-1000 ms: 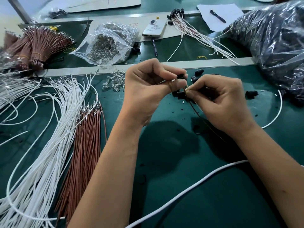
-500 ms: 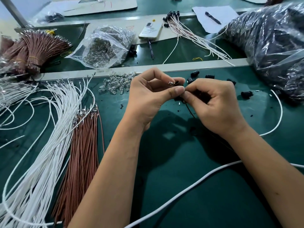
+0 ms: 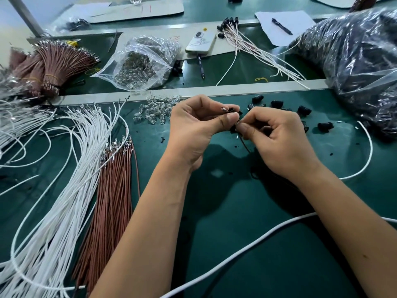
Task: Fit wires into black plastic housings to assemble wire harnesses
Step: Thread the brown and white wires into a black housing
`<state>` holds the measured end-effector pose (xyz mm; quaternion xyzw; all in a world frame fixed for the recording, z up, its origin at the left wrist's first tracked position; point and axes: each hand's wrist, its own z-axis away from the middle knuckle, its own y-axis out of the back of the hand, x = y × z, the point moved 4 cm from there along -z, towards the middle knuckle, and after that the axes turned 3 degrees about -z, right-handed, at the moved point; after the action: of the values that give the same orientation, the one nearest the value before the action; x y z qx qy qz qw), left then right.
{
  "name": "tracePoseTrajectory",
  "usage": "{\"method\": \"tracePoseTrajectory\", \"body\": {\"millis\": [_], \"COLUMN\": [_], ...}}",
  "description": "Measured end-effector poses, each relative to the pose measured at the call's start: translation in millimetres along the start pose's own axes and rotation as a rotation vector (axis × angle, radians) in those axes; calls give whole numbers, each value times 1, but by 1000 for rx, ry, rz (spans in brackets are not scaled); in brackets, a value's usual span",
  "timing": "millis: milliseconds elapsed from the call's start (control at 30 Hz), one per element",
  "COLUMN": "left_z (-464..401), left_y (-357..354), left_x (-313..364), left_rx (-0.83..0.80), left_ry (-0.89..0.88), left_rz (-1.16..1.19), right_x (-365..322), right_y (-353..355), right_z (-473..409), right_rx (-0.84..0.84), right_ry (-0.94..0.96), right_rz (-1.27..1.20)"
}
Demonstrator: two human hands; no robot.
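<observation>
The green counter [image 3: 247, 244] carries loose white wires [image 3: 64, 173] fanned across its left side, with brown wires [image 3: 111, 190] just beside them. A heap of clear bulbs [image 3: 154, 110] lies near the far rail, black housings [image 3: 304, 110] scatter to its right, and one long white cable [image 3: 236, 253] crosses the near edge.

My right hand [image 3: 279, 138] has pushed closer against my left hand [image 3: 199, 125], thumbs now meeting over the black housing [image 3: 233, 129]; a terminal tip pokes above my left forefinger.
</observation>
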<state>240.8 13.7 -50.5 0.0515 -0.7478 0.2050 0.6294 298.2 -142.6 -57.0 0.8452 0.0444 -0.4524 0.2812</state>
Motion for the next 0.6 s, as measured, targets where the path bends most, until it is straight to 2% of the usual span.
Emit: {"method": "tracePoseTrajectory", "body": {"millis": [167,333,433,600], "left_z": [-1,-2,-2,-3], "left_y": [2,2,-2,-6], "left_x": [-1,-4,-7,-6], "left_rx": [127,226,189,-13], "left_ry": [-6,-14,-9,-13], "left_rz": [-22,-39,-41,-39], "right_x": [-13,-20,-19,-19], "right_y": [3,-4,-1,5], "right_z": [0,2,2,2], "right_rx": [109,93,138,180], "right_ry": [107,158,166,166], "right_rz": [270,343,334,288]}}
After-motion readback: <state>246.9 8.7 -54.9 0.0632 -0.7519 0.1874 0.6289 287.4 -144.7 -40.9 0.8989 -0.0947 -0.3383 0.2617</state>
